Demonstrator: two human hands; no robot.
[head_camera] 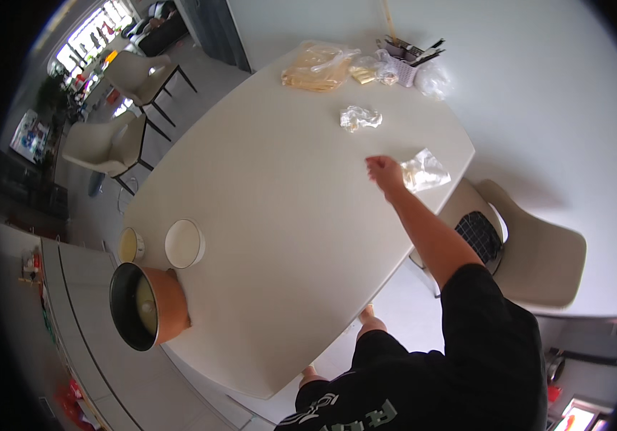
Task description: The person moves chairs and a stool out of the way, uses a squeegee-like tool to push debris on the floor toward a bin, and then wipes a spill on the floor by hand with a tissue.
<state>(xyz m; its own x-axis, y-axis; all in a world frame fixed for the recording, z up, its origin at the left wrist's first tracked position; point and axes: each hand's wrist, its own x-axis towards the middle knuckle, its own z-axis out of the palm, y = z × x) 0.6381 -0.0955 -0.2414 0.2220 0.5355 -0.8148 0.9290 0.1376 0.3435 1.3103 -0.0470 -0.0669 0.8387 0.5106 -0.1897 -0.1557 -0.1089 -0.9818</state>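
Note:
My right hand (385,171) is over the right part of a pale table (265,178), its fingers loosely curled and pointing left. Whether anything is inside the fingers is hard to make out. Just right of the wrist lies a clear plastic bag (426,171) with something pale in it, close to the table edge. A crumpled clear plastic wrapper (360,118) rests farther back. My left hand is out of view.
Left on the table stand an orange pot (171,304) with yellowish liquid, a white bowl (184,243) and a bowl with yellow contents (129,245). Bagged food (316,67) and a utensil basket (404,70) line the back. A chair (540,248) stands at the right.

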